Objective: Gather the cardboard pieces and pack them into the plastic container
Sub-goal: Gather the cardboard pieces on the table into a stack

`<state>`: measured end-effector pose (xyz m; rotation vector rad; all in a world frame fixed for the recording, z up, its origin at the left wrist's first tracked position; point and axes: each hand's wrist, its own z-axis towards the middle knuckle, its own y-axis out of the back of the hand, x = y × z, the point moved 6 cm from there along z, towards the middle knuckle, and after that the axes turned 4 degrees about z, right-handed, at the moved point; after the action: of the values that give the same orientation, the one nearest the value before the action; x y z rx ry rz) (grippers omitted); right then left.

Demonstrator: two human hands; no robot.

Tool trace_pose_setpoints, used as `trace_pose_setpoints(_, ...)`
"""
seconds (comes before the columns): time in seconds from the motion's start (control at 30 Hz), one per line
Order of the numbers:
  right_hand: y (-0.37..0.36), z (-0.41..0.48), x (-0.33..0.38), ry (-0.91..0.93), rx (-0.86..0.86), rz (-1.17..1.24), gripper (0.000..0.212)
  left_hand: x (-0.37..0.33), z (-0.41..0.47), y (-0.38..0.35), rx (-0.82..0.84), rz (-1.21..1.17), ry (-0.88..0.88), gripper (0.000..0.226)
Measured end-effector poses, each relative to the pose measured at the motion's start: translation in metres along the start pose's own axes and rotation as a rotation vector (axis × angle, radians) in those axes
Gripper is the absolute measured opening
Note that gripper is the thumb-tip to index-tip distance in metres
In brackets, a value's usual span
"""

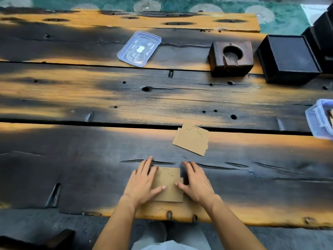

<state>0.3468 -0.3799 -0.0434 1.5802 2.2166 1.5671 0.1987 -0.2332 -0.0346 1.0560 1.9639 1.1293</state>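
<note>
Brown cardboard, a flat stack (168,184) near the table's front edge at six o'clock, lies between both hands: the left hand (142,184) rests flat on its left side with fingers spread, the right hand (195,182) lies flat by its right edge, thumb on the card, and neither has closed around it. The step looks like squaring the pieces, so press the edges inward evenly, keep the stack down on the wood (72,159), then pinch it from both sides to lift without fanning. Just beyond, toward one o'clock, a second cardboard piece (191,139) lies alone and should join the stack. The open plastic container (319,120) sits at three o'clock, partly out of view, something brown inside. Farthest, at twelve o'clock, lies its lid (139,48)
</note>
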Motion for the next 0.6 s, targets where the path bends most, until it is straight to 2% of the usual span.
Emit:
trace_pose_setpoints(0.13, 0.036, 0.028, -0.025, -0.050, -0.059, -0.099, 0.095, -0.012, 0.055, 0.023, 0.062, 0.061, -0.064, 0.087)
trace_pose_setpoints(0.4, 0.068, 0.076, -0.057, -0.102, -0.011, -0.246, 0.108, -0.050, 0.145, 0.048, 0.126, 0.109, -0.118, 0.098)
trace_pose_setpoints(0.6, 0.078, 0.100, -0.064, -0.108, 0.054, -0.246, 0.113, -0.054, 0.176, 0.050, 0.176, 0.098, -0.110, 0.099)
